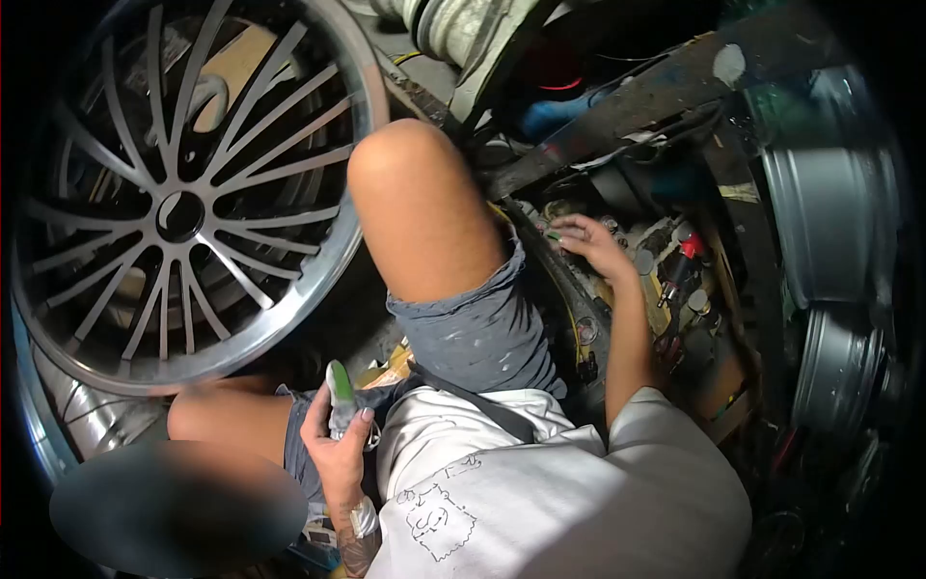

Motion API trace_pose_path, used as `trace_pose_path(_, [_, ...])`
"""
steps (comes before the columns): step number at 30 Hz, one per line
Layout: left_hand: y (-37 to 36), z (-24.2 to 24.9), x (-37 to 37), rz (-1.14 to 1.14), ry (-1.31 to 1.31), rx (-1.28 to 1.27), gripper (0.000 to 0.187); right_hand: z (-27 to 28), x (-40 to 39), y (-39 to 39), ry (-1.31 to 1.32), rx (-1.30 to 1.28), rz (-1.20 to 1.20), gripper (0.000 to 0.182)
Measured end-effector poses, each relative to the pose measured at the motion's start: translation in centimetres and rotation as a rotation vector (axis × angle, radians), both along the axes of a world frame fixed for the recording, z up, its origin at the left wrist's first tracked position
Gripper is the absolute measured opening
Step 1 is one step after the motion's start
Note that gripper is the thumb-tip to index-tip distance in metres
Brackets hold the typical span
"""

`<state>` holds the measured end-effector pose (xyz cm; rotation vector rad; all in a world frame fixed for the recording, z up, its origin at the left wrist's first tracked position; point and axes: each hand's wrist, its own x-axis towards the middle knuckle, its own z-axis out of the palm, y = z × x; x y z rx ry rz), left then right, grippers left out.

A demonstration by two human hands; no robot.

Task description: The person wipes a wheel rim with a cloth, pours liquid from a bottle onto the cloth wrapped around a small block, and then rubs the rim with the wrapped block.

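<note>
A large multi-spoke alloy wheel (181,253) stands in front of the knees at the left, its rim close to both legs. My left hand (338,439) is closed around a small tool with a green and pale grey end (341,388), held upright near the lap. Out to the right, my right hand (590,243) reaches over a cluttered bench; its fingers are bent around a small green item (553,235), partly hidden by the fingertips. Neither hand touches the wheel.
Bottles and a red-topped tool (688,245) crowd the bench at the right. Silver wheel rims (831,227) stand at the far right. Another rim (458,34) is at the top. A blurred oval covers the lower left.
</note>
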<state>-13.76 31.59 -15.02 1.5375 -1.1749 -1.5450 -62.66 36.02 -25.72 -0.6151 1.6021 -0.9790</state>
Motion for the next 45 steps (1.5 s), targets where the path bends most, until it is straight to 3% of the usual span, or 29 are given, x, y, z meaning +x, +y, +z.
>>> trace_pose_path(5, [-0.5, 0.3, 0.2, -0.011, -0.045, 0.030, 0.033, -14.0, -3.3, 5.7, 0.301, 0.158, -0.572, 0.031])
trace_pose_path(7, [-0.5, -0.1, 0.4, -0.014, 0.004, 0.064, 0.030, -18.9, -4.6, 6.8, 0.323, 0.229, -0.484, 0.031])
trace_pose_path(12, [-0.8, 0.9, -0.3, -0.062, -0.059, 0.039, 0.023, -24.6, -5.5, 6.6, 0.322, 0.267, -0.499, 0.018])
trace_pose_path(15, [-0.9, 1.1, -0.2, -0.045, -0.072, 0.064, 0.022, -25.1, -5.8, 6.5, 0.645, 0.368, -0.391, 0.019])
trace_pose_path(16, [-1.0, 1.0, -0.3, -0.032, -0.073, 0.073, 0.022, -24.8, -5.7, 6.2, 0.679, 0.415, -0.371, 0.021])
trace_pose_path(19, [-1.6, -0.3, -0.2, -0.160, -0.177, -0.262, 0.028, -24.0, -6.5, 5.7, 0.738, 0.560, -0.328, 0.027])
trace_pose_path(21, [-1.6, -0.1, -0.1, -0.182, -0.224, -0.187, 0.033, -23.8, -7.2, 5.4, 0.702, 0.666, -0.315, 0.031])
trace_pose_path(24, [-2.2, 1.0, -1.1, -0.128, -0.290, -0.151, 0.039, -18.0, -5.6, 3.3, 0.701, 0.355, -0.363, 0.034])
trace_pose_path(26, [-2.5, 0.8, -1.3, -0.036, -0.280, -0.101, 0.048, -10.2, -1.0, 0.9, 0.377, 0.077, -0.356, 0.036])
trace_pose_path(28, [-2.4, -0.9, -0.6, -0.011, -0.291, -0.141, 0.041, -4.9, 3.9, -0.3, -0.157, -0.109, -0.285, 0.047])
trace_pose_path(29, [-2.3, -1.4, -0.5, 0.013, -0.263, -0.133, 0.038, -2.3, 7.4, -0.9, -0.220, -0.161, -0.220, 0.049])
trace_pose_path(31, [-2.7, -0.9, -0.9, -0.045, -0.257, -0.108, 0.033, -2.3, 12.9, -0.3, -0.363, -0.097, -0.343, 0.047])
trace_pose_path(37, [-2.2, -0.6, -1.9, -0.078, -0.186, -0.117, 0.021, 0.3, 13.8, -0.9, 0.211, -0.010, -0.073, 0.052])
trace_pose_path(38, [-2.3, -0.6, -2.0, -0.081, -0.169, -0.101, 0.019, 2.4, 14.1, -1.5, 0.509, -0.110, -0.011, 0.044])
trace_pose_path(42, [-2.2, -0.2, -1.9, 0.038, 0.031, 0.078, 0.020, 13.1, 18.1, -3.8, 0.349, -0.489, -0.211, 0.026])
trace_pose_path(44, [-2.4, -0.5, -2.7, 0.109, 0.209, -0.021, 0.023, 14.6, 20.6, -3.6, 0.108, -0.822, -0.125, 0.035])
trace_pose_path(45, [-2.6, -0.4, -3.2, 0.123, 0.257, -0.071, 0.024, 15.1, 22.4, -3.7, 0.044, -0.775, -0.054, 0.044])
